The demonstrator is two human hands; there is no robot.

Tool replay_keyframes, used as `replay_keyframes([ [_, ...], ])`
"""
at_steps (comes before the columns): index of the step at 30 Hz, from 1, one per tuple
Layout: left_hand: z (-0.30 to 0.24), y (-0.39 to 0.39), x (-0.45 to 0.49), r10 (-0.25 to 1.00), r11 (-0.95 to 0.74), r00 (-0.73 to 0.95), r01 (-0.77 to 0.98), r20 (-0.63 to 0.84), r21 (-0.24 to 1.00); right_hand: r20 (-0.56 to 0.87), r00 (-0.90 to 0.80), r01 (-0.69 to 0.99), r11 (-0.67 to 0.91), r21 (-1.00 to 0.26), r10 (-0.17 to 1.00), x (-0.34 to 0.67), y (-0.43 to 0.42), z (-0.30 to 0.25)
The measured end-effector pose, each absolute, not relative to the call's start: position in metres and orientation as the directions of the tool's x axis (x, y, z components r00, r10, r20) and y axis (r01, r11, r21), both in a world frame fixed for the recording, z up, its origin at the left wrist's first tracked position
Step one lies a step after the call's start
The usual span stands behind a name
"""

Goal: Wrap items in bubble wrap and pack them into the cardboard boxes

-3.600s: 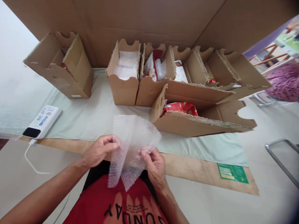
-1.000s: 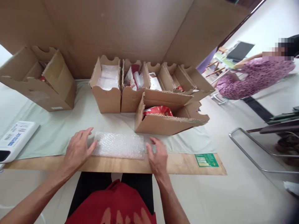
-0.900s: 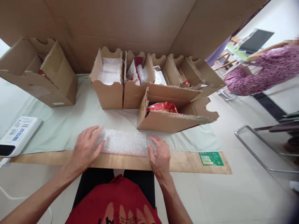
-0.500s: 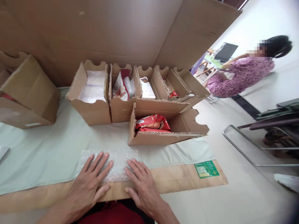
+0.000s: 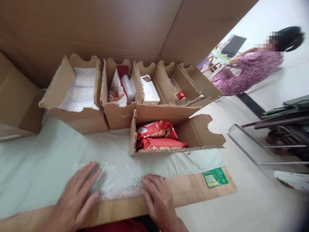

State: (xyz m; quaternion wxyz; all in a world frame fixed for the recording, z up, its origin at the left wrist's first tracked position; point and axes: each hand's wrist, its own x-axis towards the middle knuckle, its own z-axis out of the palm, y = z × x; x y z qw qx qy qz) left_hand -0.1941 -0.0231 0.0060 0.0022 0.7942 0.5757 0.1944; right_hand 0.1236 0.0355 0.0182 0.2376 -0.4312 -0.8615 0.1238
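A sheet of bubble wrap (image 5: 120,180) lies flat along the front edge of the worktop (image 5: 188,187). The left hand (image 5: 77,195), fingers long and thumb spread wide, rests over the sheet's left end; the right hand (image 5: 158,199), loosely open and gripping nothing, is at its right end, contact unclear. A green label (image 5: 215,178) sits near the worktop's front right corner. Behind, a cardboard box (image 5: 200,132) holds red packets (image 5: 156,130).
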Motion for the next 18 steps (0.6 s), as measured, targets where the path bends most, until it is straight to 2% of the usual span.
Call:
replay_keyframes([
  [2,0.014,-0.014,-0.208,0.941,-0.244,0.158,0.93,0.298,0.276,0.3,-0.452,0.764,0.538,-0.356,0.84,0.116,0.044,0.021],
  [6,0.033,0.011,-0.231,0.999,-0.031,0.028,0.974,0.016,0.226,0.256,-0.467,0.819,0.523,-0.236,0.846,0.089,0.059,0.016],
  [9,0.042,0.019,-0.236,0.993,0.018,0.008,0.975,-0.116,0.223,0.243,-0.512,0.789,0.563,-0.247,0.824,0.072,0.059,0.015],
  [13,0.049,0.003,-0.237,0.989,0.066,-0.024,0.953,-0.144,0.297,0.264,-0.569,0.74,0.625,-0.25,0.779,0.049,0.059,0.028],
  [16,0.055,-0.02,-0.243,0.943,0.288,-0.206,0.899,-0.263,0.33,0.276,-0.629,0.691,0.685,-0.229,0.727,0.014,0.073,0.042],
  [18,0.059,-0.036,-0.246,0.888,0.433,-0.317,0.82,-0.333,0.374,0.317,-0.644,0.64,0.717,-0.275,0.696,-0.013,0.087,0.049],
])
